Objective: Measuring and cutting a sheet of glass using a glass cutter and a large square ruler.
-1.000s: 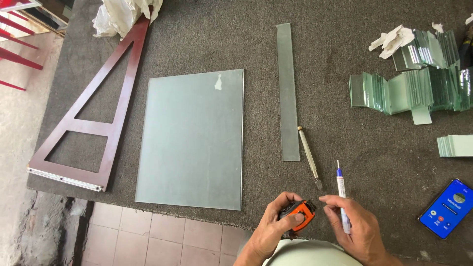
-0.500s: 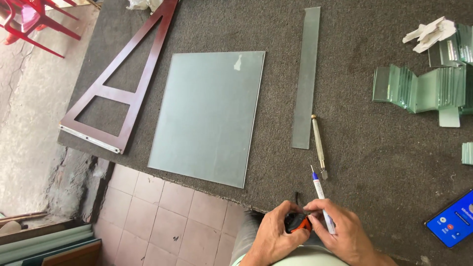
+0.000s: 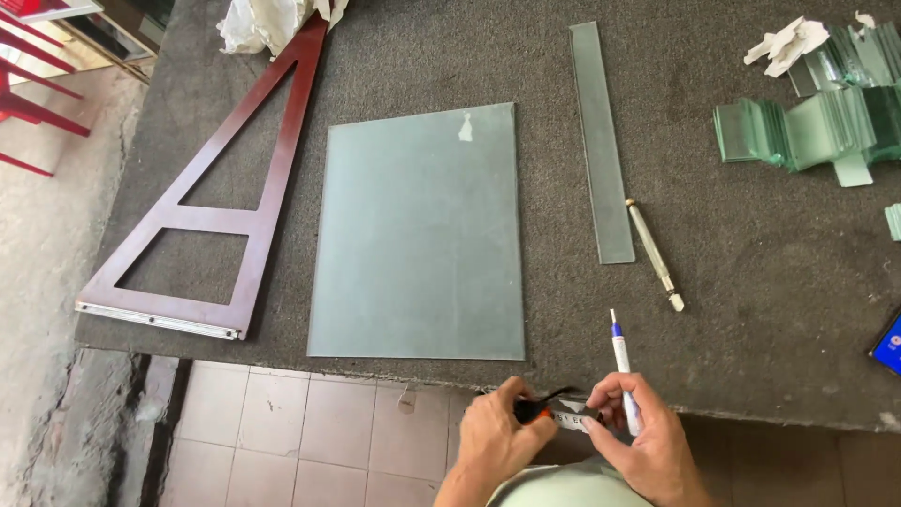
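My left hand (image 3: 496,437) grips a small orange and black tape measure (image 3: 531,410) at the table's near edge. My right hand (image 3: 648,441) pinches the tape's white blade end (image 3: 572,417) and also holds a white pen with a blue band (image 3: 621,361) that points up over the table. A frosted rectangular glass sheet (image 3: 418,235) lies flat on the dark felt table (image 3: 732,310) just beyond my hands. A narrow glass strip (image 3: 603,141) lies to its right, with a glass cutter (image 3: 655,255) beside the strip's near end.
A red-brown triangular wooden square (image 3: 225,207) lies left of the sheet. Stacks of small cut glass pieces (image 3: 807,127) and crumpled paper (image 3: 784,42) sit far right. A blue phone (image 3: 890,343) is at the right edge. White cloth (image 3: 263,21) lies far left; red chair legs (image 3: 33,56) stand beyond the table.
The view has shifted, so the table now sits higher and more to the right in frame. My hands stay together on the tape measure, with a short length of blade now showing.
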